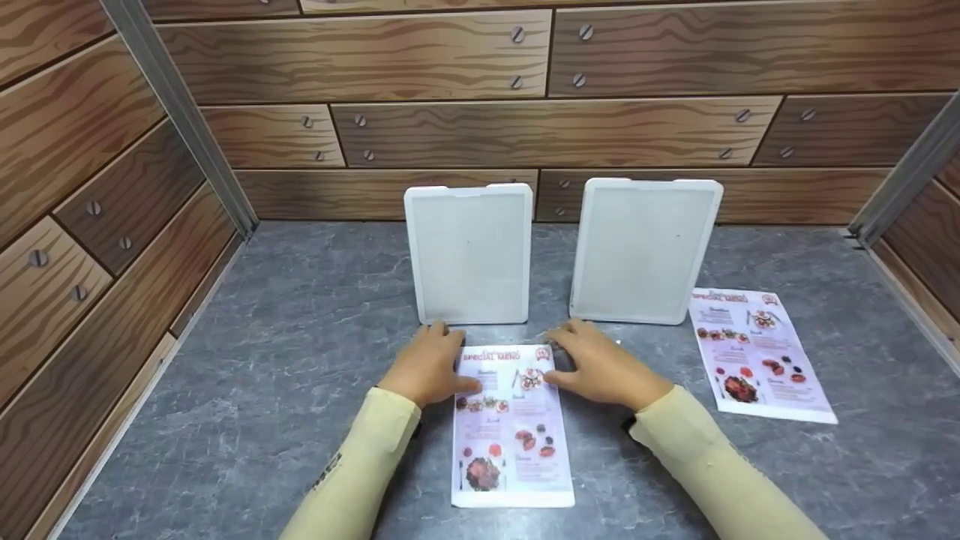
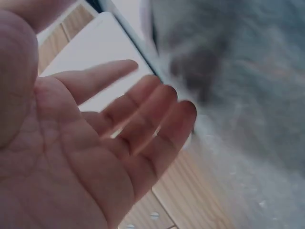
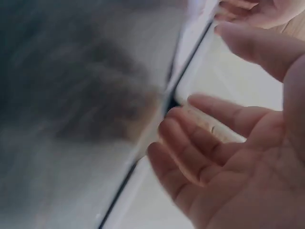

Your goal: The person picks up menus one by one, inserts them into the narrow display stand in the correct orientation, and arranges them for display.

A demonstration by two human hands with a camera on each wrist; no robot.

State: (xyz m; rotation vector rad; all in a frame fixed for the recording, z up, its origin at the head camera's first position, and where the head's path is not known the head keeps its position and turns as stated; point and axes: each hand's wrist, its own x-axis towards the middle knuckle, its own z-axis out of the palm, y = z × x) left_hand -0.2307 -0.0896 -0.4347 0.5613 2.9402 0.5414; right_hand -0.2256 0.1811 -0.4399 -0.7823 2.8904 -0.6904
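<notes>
A printed menu sheet (image 1: 513,420) headed "SPECIAL MENU" lies flat on the grey table, between my two hands. At its left edge is my left hand (image 1: 429,367), the thumb reaching over the paper's border. My right hand (image 1: 604,367) is at the opposite edge, its thumb tip by the plate picture. In the left wrist view the left fingers (image 2: 162,124) are loosely extended and pinch nothing. The right fingers (image 3: 186,148) look much the same in the right wrist view. Whether the thumbs touch the paper, I cannot tell.
Two white-framed upright panels, a left one (image 1: 471,255) and a right one (image 1: 645,251), stand just beyond the hands. A second menu sheet (image 1: 761,356) lies at the right. Wood-patterned walls (image 1: 442,56) enclose the grey marbled table (image 1: 300,315).
</notes>
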